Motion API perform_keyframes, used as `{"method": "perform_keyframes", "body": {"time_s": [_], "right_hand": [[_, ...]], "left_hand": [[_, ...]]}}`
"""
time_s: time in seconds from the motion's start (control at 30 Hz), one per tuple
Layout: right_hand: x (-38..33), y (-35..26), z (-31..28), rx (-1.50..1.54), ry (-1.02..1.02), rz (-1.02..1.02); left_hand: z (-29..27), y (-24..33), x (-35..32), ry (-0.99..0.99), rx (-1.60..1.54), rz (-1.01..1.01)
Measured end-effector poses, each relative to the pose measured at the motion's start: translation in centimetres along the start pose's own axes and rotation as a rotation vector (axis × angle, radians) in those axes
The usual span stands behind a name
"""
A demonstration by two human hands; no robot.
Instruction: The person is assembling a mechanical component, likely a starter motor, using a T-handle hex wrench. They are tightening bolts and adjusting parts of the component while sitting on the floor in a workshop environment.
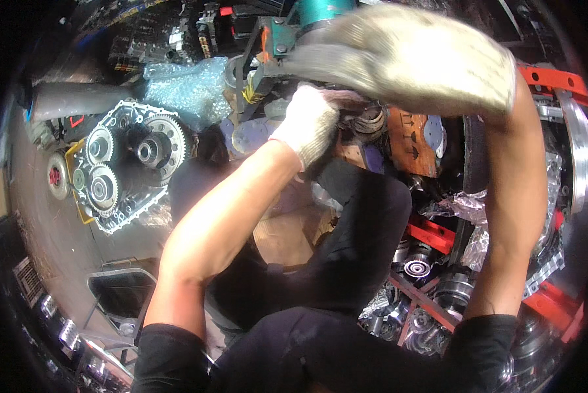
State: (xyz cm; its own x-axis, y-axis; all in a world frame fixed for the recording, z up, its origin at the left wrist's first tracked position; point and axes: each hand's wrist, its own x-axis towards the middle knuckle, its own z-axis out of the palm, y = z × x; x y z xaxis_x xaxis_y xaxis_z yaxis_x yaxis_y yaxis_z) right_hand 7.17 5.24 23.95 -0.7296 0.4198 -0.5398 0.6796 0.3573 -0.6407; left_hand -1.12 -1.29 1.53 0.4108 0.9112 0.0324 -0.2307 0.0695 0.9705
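White knit gloves cover both of my hands. My left hand (307,128) is at the upper middle with its fingers curled around the end of a dark part. My own glove and the shadow hide most of that part, so I cannot make out its kind. My right hand (425,62) is above it and to the right, its fingers pointing left and smeared by motion. Whether it grips anything does not show. Just beyond both hands stands a green, rounded machine body (323,10) with a dark bracket (248,62) on its left side.
At the left, a metal gear housing (129,190) holds several toothed gears. Bubble wrap (186,85) and a grey pipe (78,101) lie behind it. Flat discs (251,136) and a brown box (409,147) sit near my knees. Metal parts (417,267) and red beams (431,234) crowd the right.
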Motion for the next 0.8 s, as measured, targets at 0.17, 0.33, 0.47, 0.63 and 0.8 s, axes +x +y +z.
{"method": "perform_keyframes", "body": {"time_s": [0.17, 0.33, 0.47, 0.63, 0.8], "right_hand": [[-2.5, -2.7, -1.8, -0.491, 0.203, 0.54], [0.1, -1.0, -1.9, -0.382, 0.375, 0.403], [0.1, 1.3, -0.6, -0.786, 0.338, 0.035], [-1.4, -0.8, -2.0, -0.633, 0.18, 0.617], [-1.6, -1.8, -0.5, -0.306, 0.529, 0.417]], "left_hand": [[0.8, 1.1, -0.1, 0.132, -0.537, -0.396], [0.7, 1.6, -0.2, 0.134, -0.484, -0.417], [0.5, 1.0, -0.1, 0.088, -0.393, -0.309], [0.7, -0.5, 0.3, 0.136, -0.552, -0.4], [0.4, -1.8, 0.5, 0.001, -0.18, 0.061]]}}
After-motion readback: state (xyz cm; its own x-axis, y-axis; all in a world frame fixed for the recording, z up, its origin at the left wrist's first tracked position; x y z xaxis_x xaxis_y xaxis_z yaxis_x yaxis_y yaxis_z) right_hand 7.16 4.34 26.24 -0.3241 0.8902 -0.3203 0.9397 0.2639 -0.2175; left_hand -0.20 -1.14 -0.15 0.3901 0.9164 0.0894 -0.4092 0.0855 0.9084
